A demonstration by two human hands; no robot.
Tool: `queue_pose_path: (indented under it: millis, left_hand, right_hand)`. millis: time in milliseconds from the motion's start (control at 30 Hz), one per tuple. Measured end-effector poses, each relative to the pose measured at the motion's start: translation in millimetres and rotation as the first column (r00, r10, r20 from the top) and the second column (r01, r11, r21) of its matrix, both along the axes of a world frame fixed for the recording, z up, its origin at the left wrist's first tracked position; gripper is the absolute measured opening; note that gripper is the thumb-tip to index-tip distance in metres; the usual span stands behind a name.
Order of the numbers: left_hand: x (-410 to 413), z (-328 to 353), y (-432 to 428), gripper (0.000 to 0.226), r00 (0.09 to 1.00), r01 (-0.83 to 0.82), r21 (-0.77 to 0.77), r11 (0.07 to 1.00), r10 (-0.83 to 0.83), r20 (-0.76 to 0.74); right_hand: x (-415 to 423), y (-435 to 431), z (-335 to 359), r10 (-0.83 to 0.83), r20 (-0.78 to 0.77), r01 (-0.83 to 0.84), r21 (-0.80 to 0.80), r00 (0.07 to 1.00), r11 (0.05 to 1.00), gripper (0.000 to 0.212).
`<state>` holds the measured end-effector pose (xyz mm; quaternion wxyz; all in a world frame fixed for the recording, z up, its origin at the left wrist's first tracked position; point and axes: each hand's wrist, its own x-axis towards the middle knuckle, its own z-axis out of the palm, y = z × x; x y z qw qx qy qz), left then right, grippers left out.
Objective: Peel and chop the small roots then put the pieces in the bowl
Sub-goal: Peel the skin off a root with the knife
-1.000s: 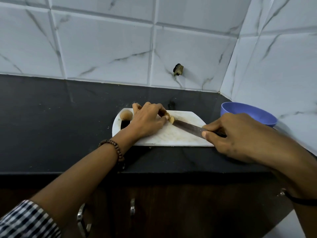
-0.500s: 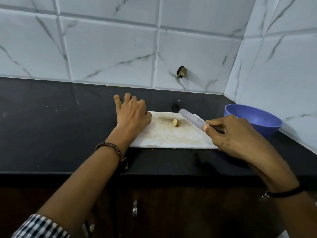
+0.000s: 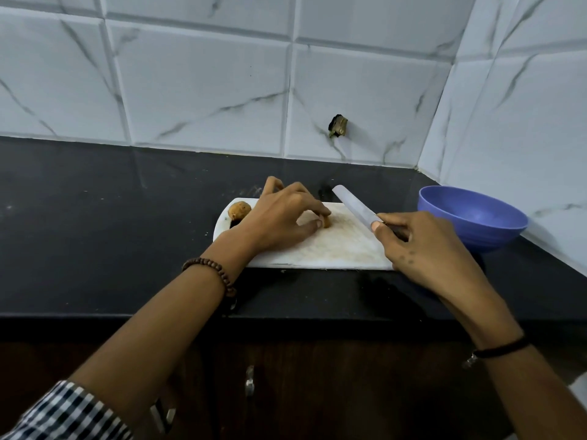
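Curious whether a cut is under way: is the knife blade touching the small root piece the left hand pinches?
Apart. The head view shows bare cutting board between the knife and the root piece pinched by the left hand.

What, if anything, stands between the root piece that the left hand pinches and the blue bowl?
The right hand and its knife: the blade slants over the cutting board between the root piece in the left hand and the bowl at right. Nothing else visible intervenes.
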<state>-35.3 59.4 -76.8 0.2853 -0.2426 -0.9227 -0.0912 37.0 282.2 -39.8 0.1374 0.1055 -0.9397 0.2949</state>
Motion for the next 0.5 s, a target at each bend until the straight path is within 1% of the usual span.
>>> queue_pose_path:
  millis: [67,167,267,367,433,500]
  left_hand:
    - [1.5,2.6,-3.2,0.020,1.000,-0.022,0.079,0.997,0.022,0.005]
    - [3.1,3.5,-6.9,0.014,0.998,-0.059,0.117,0.991,0.058,0.009]
    - [3.3,3.8,-6.9,0.017,0.996,-0.077,0.136,0.988,0.070,0.058]
    - [3.8,4.2,-6.5,0.026,0.993,-0.057,0.179,0.982,0.037,0.113]
    - [4.5,3.3,-6.3,0.028,0.987,-0.026,0.168,0.985,-0.002,0.162]
    - [4.5,2.2,-5.8,0.023,0.983,-0.017,0.132,0.991,-0.007,0.181]
  right_hand:
    - [-0.2,-0.3,-1.2,0.007,-0.010,-0.007,-0.007,1.000,1.000,0.030]
    - [-1.2,-1.7,-3.3,0.020,-0.022,-0.020,0.007,1.000,1.000,0.031]
    - [-2.1,-3.5,-5.5,0.032,-0.028,-0.032,0.010,0.999,0.999,0.031]
    - [-4.3,-2.9,-8.4,0.033,-0.029,-0.033,0.017,0.999,0.999,0.037]
    - [-4.2,-2.3,-8.5,0.034,-0.033,-0.033,0.011,0.999,0.999,0.038]
    - [-3.4,-1.2,-8.2,0.039,-0.034,-0.038,0.006,0.999,0.999,0.038]
